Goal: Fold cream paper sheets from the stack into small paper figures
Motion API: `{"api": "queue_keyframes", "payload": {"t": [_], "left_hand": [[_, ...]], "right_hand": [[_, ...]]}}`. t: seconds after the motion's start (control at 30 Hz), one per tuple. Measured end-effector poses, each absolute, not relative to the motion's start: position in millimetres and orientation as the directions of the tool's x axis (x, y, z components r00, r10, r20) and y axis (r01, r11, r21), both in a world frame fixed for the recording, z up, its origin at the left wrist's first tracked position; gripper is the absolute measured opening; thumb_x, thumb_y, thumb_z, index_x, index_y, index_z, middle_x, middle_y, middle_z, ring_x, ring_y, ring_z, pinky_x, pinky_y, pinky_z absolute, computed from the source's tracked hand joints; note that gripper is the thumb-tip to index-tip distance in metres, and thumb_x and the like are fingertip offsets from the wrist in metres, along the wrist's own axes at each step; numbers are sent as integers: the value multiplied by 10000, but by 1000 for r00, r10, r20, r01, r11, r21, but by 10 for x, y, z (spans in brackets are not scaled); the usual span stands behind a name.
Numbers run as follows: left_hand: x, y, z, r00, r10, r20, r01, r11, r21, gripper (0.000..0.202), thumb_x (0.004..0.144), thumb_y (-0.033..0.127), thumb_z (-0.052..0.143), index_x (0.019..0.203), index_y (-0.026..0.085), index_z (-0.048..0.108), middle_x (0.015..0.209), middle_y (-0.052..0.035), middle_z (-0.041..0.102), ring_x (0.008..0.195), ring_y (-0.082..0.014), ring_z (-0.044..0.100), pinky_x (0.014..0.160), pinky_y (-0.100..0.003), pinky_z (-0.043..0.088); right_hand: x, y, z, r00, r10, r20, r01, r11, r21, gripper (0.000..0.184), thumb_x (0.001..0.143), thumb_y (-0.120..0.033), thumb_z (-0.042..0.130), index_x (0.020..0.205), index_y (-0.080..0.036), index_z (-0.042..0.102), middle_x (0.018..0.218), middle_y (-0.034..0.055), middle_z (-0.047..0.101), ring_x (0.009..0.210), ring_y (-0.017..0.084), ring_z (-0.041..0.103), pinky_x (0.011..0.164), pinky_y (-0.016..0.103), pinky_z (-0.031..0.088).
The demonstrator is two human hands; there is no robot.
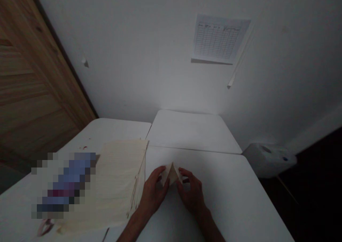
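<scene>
Between my two hands is a small beige piece of folded paper (172, 174), peaked toward the wall and spreading into two flaps toward me. My left hand (155, 190) pinches its left flap, with the thumb at the near side. The right flap is gripped by my right hand (191, 190), its fingers curled over the outer corner and the thumb near the middle. Both hands are just above or resting on the white table (229, 199); I cannot tell which. To their left lies a cream stack of thin sheets (117, 185) with uneven right edges.
A blurred-out bluish item (69, 181) covers part of the stack's left side, near a pinkish loop (45, 227). A printed sheet (220, 39) hangs on the wall ahead. A white box-like object (269, 160) stands beyond the table's right edge. Wooden boards (34, 74) are at left.
</scene>
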State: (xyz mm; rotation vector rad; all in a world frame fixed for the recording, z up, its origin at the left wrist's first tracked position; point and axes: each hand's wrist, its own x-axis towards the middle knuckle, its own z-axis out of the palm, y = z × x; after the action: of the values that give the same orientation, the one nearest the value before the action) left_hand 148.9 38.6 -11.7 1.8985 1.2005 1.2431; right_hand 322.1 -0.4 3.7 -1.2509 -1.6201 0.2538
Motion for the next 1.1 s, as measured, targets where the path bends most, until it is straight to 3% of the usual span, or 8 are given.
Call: {"api": "queue_keyframes", "payload": {"t": [0.23,0.43,0.6,0.97,1.1], "left_hand": [[1430,393,-66,193,891,411,333,-454,827,381,842,236,527,1220,187,534,1211,-96,624,1070,-233,627,881,-379,560],[1433,413,54,127,940,318,257,-341,904,293,840,271,513,1097,167,607,1079,-88,690,972,-227,674,855,-348,565],[1434,433,38,100,954,282,245,-298,923,264,829,293,544,1052,177,625,1031,-75,703,914,-221,688,817,-336,571],[1428,489,-120,257,893,369,372,-444,815,429,777,122,463,1194,179,545,1104,-78,640,1013,-208,623,905,-377,512],[1424,496,-183,322,838,440,495,-546,676,439,802,101,454,1229,187,514,1153,-95,606,1071,-227,582,932,-407,492]], "right_hand": [[3265,-18,34,81,840,537,541,415,-731,337,886,-284,498,1211,-202,536,1146,103,649,997,214,648,738,299,584],[3265,7,40,189,876,444,438,330,-836,251,924,-307,460,1106,-201,595,1084,92,671,899,189,670,683,260,575],[3274,48,11,209,868,451,453,323,-831,230,920,-267,453,1041,-200,636,1005,75,699,851,179,675,699,256,563],[3342,94,-51,136,826,548,667,333,-667,230,807,-93,480,939,-199,635,879,45,670,836,181,627,776,305,507],[3345,109,-72,128,832,540,664,332,-669,240,805,-79,486,931,-208,644,863,39,658,821,179,620,760,296,503]]}}
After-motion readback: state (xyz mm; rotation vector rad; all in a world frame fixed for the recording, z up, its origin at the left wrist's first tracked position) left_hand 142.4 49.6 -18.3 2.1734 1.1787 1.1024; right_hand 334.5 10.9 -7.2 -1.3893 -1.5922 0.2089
